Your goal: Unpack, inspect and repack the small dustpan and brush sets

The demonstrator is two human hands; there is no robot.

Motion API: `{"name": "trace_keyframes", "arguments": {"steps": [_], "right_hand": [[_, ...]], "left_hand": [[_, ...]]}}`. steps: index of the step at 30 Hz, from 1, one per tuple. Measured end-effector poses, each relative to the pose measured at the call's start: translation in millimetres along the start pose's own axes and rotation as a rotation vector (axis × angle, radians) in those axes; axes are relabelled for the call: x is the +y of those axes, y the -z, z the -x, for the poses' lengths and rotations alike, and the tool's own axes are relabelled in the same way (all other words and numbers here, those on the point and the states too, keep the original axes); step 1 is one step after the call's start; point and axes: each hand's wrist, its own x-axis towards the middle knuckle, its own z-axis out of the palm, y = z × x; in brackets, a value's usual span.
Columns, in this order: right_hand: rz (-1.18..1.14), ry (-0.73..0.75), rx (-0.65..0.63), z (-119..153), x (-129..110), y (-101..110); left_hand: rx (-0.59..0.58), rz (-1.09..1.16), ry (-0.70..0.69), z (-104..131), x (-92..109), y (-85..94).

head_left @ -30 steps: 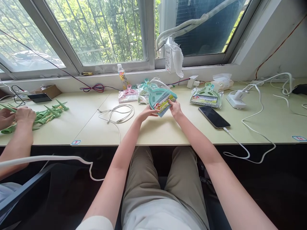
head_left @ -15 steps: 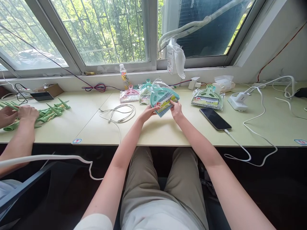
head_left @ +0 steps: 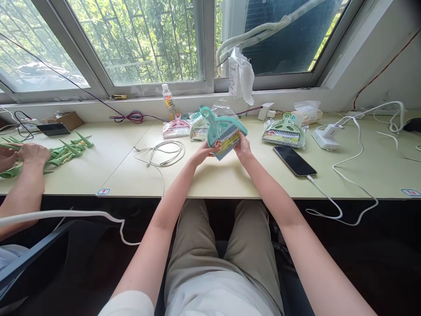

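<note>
A teal mini dustpan and brush set point(head_left: 225, 131) in clear plastic wrap is tilted in the air above the table. My left hand point(head_left: 204, 153) grips its lower left corner, and my right hand point(head_left: 242, 147) holds its right edge. The printed yellow label and the grey bristles face me. Just behind it, a pale green wrapped set point(head_left: 198, 130) lies on the table, partly hidden. Beside that one is a pink wrapped set point(head_left: 176, 126). Another green wrapped set point(head_left: 284, 132) rests to the right, behind a black phone point(head_left: 295, 161).
A coiled cable point(head_left: 167, 153) lies left of my hands. A bottle point(head_left: 169, 102) stands near the window sill. At right are a white power adapter point(head_left: 325, 138) with trailing cords and a tissue pack point(head_left: 307, 112). At far left, another person's hands point(head_left: 34, 153) touch green pointed pieces point(head_left: 70, 150).
The held teal set has turned slightly, its handle now tipping more to the left and upright. Both my hands keep their grip. The whole view has shifted a little.
</note>
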Motion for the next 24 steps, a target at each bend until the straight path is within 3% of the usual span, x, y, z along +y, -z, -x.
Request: {"name": "trace_keyframes", "arguments": {"steps": [3,8,10,14,19,21,24], "right_hand": [[0.032,0.041,-0.119,0.1,-0.7,0.6],[0.150,0.031,-0.421,7.8,-4.9,0.8],[0.172,0.038,-0.463,10.8,-5.3,0.6],[0.173,0.112,-0.406,12.8,-4.1,-0.7],[0.085,0.196,-0.289,18.2,-6.8,-3.8],[0.052,0.198,-0.259,22.2,-9.0,-5.3],[0.039,0.177,-0.244,26.8,-10.1,-7.6]], "left_hand": [[0.018,0.036,-0.020,-0.8,0.5,2.9],[0.098,0.127,-0.028,-1.0,6.4,12.1],[0.093,0.124,-0.035,0.7,9.1,13.8],[0.029,0.095,-0.046,7.9,13.3,8.1],[-0.429,0.070,0.146,13.0,12.0,-7.4],[-0.409,0.076,0.154,9.2,9.1,-10.3],[-0.173,0.166,0.023,-0.1,5.1,-8.3]]}}
